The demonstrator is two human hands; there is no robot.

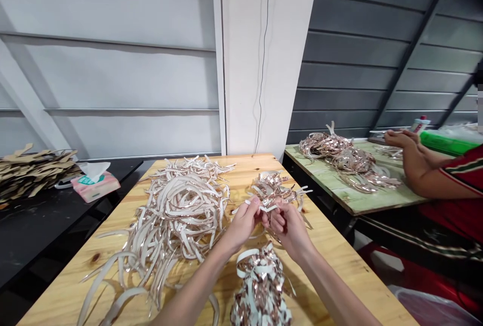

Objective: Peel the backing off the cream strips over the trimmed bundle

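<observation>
Between my two hands, over the wooden table [332,275], stretches a narrow white strip [268,209]. My left hand [247,220] pinches one part of it between thumb and fingers. The other part is pinched by my right hand [289,225], with its fingers curled. Just behind the hands lies a small heap of rose-gold and white strips [273,185]. A bundle of shiny rose-gold and pale strips [260,286] sits below them, between my forearms. To the left spreads a large tangled pile of long white strips [184,200] with glossy edges.
A tissue pack [96,187] and a stack of brown cut pieces [33,172] rest on the black table [33,240] at left. At right, a co-worker's hands [403,140] are over a second table [347,200] bearing metallic strips [354,160] and a green tray [449,143].
</observation>
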